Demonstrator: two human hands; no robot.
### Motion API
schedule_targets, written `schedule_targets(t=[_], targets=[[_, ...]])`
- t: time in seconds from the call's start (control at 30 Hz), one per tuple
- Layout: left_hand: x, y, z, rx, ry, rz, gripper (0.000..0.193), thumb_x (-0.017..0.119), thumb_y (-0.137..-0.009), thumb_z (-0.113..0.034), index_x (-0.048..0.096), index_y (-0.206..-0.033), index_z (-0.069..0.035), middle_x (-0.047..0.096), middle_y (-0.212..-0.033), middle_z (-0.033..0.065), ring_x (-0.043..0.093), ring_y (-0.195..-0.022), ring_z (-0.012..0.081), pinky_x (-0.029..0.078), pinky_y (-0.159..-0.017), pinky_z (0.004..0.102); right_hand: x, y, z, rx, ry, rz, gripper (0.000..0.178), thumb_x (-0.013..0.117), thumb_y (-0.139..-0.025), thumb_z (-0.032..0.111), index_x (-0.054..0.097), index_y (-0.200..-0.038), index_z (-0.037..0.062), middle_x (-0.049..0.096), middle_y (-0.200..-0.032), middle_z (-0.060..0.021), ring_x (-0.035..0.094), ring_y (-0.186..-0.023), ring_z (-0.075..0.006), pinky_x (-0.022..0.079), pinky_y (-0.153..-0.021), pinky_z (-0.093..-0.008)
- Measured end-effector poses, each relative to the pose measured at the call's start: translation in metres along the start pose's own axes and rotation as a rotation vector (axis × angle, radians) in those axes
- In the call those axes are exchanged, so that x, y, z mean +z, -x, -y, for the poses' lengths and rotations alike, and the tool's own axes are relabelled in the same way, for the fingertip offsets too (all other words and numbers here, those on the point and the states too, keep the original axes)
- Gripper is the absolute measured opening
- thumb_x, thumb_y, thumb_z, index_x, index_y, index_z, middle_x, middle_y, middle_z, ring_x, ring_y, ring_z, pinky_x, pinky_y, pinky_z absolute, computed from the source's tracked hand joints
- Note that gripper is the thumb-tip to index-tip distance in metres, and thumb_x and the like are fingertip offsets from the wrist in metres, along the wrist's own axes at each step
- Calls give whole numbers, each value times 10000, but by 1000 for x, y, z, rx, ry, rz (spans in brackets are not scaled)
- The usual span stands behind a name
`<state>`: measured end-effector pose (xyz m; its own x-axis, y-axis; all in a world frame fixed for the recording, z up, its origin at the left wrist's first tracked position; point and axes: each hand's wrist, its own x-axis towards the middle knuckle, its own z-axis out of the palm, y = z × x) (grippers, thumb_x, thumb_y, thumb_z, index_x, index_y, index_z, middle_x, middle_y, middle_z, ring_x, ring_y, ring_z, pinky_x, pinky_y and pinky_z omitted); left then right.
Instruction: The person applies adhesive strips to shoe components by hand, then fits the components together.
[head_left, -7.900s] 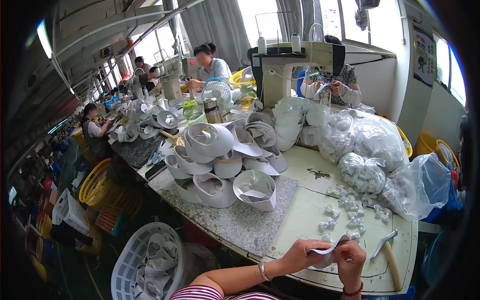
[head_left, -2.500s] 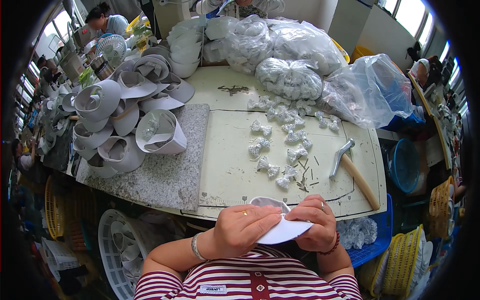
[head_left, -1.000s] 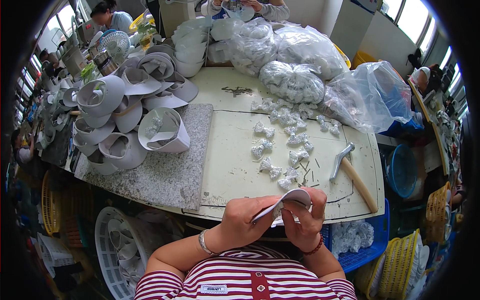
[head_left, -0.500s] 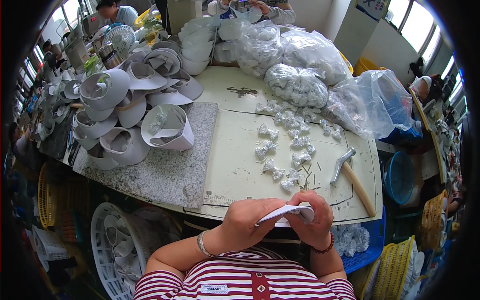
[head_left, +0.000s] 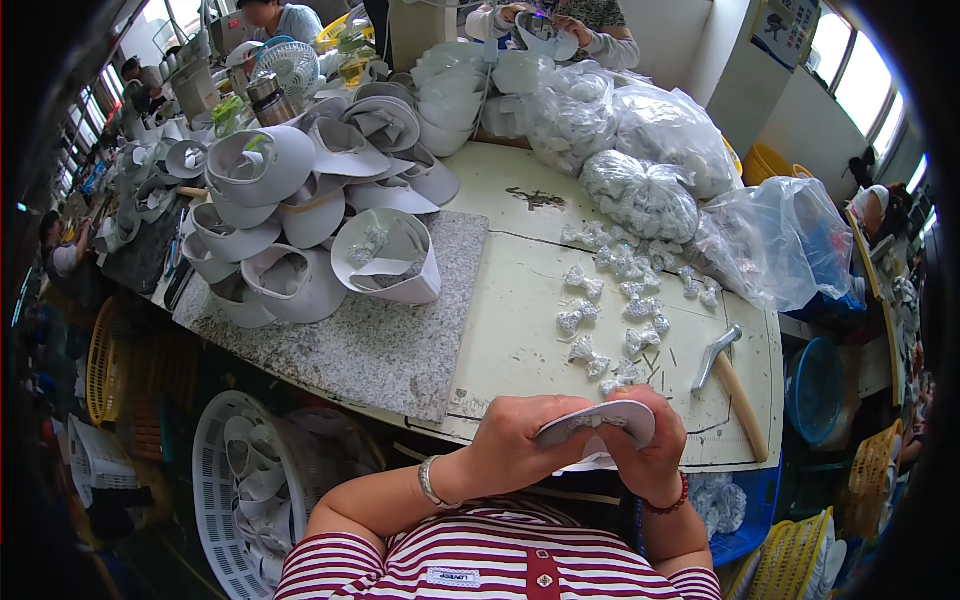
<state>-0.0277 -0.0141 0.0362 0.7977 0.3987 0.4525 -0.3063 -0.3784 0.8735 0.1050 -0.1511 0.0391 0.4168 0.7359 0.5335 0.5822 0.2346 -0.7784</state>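
Just beyond my chest, both hands grip a white sun visor [head_left: 560, 433] by its two sides. My left hand [head_left: 515, 442] is closed on one end, its wrist wearing a metal bracelet. Closed on the other end is my right hand [head_left: 655, 460], with red beads at the wrist. The visor is bent into a curve, and a pale textured patch shows on its surface between my thumbs. Several sparkly silver-white bows [head_left: 588, 355] lie on the table just past my fingers. A hammer [head_left: 735, 395] with a wooden handle rests to the right of my right hand.
Finished-looking visors [head_left: 300, 210] are piled on a granite slab [head_left: 400, 370] at left. Clear plastic bags [head_left: 640, 195] crowd the table's far right. A white basket [head_left: 215, 480] stands below left, a blue crate [head_left: 745, 525] below right. Another person [head_left: 610, 45] works across the table.
The whole view has shifted, moving the table and hands rightward in it. The visor has tilted between my hands, showing more of its surface and the textured patch. Both hands keep their grip.
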Motion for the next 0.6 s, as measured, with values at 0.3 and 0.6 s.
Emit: schedule_targets(t=[0.3, 0.6], targets=[[-79, -9, -20, 482, -652, -107, 312, 742, -744, -182, 706, -1041, -92, 677, -1044, 84, 666, -986, 259, 512, -847, 404, 40, -70, 11, -560, 164, 82, 313, 774, -704, 114, 601, -964, 98, 655, -999, -67, 636, -904, -235, 454, -760, -336], [-129, 77, 30, 429, -1317, -88, 297, 739, -722, -171, 693, -1014, -139, 622, -1008, 25, 597, -1042, 241, 421, -933, 414, 124, -59, -37, -750, 413, 532, 337, 648, -733, 120, 643, -1067, 74, 602, -1147, -58, 585, -1034, -206, 466, -850, -353]])
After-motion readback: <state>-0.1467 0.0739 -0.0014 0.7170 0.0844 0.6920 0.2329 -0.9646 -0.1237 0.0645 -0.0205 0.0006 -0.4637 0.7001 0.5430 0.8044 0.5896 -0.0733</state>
